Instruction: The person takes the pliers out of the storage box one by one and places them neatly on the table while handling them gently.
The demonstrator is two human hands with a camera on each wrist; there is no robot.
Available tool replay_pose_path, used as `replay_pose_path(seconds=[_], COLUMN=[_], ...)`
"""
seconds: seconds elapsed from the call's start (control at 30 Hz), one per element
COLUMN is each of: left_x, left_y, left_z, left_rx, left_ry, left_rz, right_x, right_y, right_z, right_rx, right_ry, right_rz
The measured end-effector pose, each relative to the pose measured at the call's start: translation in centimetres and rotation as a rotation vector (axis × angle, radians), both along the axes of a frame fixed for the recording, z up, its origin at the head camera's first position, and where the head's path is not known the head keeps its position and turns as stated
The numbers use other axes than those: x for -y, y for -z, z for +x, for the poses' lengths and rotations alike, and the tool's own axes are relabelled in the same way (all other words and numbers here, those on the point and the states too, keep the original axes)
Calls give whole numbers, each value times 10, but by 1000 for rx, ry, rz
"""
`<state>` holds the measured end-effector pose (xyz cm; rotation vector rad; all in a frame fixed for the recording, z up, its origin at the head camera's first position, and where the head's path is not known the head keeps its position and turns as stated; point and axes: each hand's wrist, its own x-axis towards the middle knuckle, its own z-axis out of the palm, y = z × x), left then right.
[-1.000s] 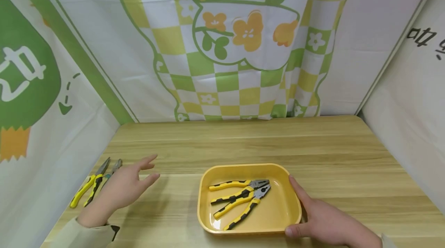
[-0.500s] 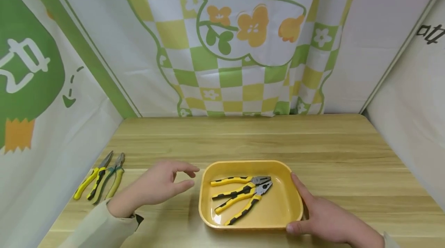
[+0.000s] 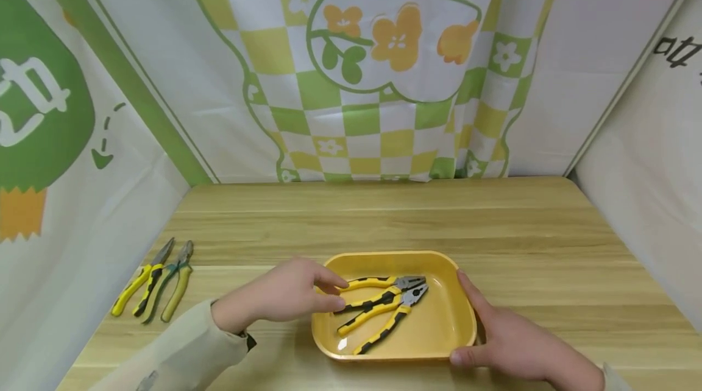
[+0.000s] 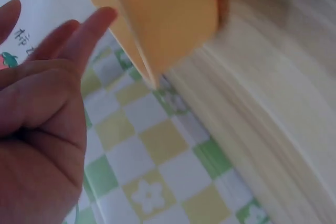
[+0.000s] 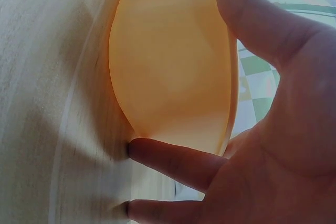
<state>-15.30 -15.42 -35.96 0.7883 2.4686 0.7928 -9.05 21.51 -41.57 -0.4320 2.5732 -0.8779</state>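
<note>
A yellow plastic box [image 3: 441, 342] stands on the table with two pairs of combination pliers in it, handles to the left. The upper pliers [image 3: 370, 283] lie beside and partly against the lower pliers [image 3: 378, 321]. My left hand [image 3: 287, 293] is over the box's left rim, thumb and fingers apart, fingertips at the handle ends of the upper pliers; whether they touch is unclear. In the left wrist view its fingers stay spread above the rim. My right hand [image 3: 510, 342] holds the box's right end, thumb at the near corner and fingers along the far one.
At the table's left edge lie needle-nose pliers [image 3: 144, 278] with yellow-black handles and, beside them, diagonal cutters [image 3: 174, 281] with olive-green handles. The wooden table [image 3: 263, 214] meets a printed curtain [image 3: 362, 135] at the back, with white cloth walls on both sides.
My left hand has moved right, from above the pliers at the table's left to over the box's left rim. My right hand keeps its hold on the box, which stays in place.
</note>
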Motion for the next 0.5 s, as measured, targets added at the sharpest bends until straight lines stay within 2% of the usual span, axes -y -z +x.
replay_pose_path(seconds=[0.17, 0.23, 0.37, 0.5], left_x=[-13, -18, -25, -30], left_y=[0, 1, 3, 5], left_z=[1, 1, 2, 3], left_rx=[147, 185, 214, 248], left_ry=[-37, -53, -99, -109], left_rz=[-15, -34, -90, -129], right_x=[0, 0, 0, 1], right_y=[1, 1, 1, 1], right_z=[0, 0, -1, -1], right_rx=[-7, -3, -7, -19], right_ry=[-5, -5, -7, -14], right_rz=[10, 9, 9, 14])
